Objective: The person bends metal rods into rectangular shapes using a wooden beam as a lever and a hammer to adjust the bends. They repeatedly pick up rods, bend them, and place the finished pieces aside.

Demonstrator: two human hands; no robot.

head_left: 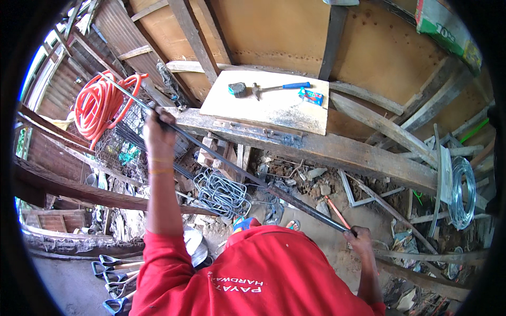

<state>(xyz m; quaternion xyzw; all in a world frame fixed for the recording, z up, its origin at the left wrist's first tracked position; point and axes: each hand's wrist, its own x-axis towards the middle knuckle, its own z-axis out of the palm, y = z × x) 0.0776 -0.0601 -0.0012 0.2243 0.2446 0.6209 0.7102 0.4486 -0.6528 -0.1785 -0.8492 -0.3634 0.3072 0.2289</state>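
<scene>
A long dark metal rod (226,160) slants across in front of me, from the upper left down to the right. My left hand (159,126) is wrapped round its thinner upper part. My right hand (360,238) closes on the lower end, where a thicker, pipe-like section (303,204) begins partway along. Beyond the rod lies a heavy timber beam (337,150) with a metal strip of pegs (258,131) fixed on it. On the pale board (226,108) behind rest a hammer (282,87) with a blue handle, a tape measure (237,90) and a small blue-and-red packet (311,97).
Bent steel stirrups (221,195) lie heaped below the beam. An orange hose coil (100,105) hangs at the left, past the rod's tip. Shovels (118,284) lie at lower left. A clear hose coil (463,192) hangs at right, above rubble and timber (371,192).
</scene>
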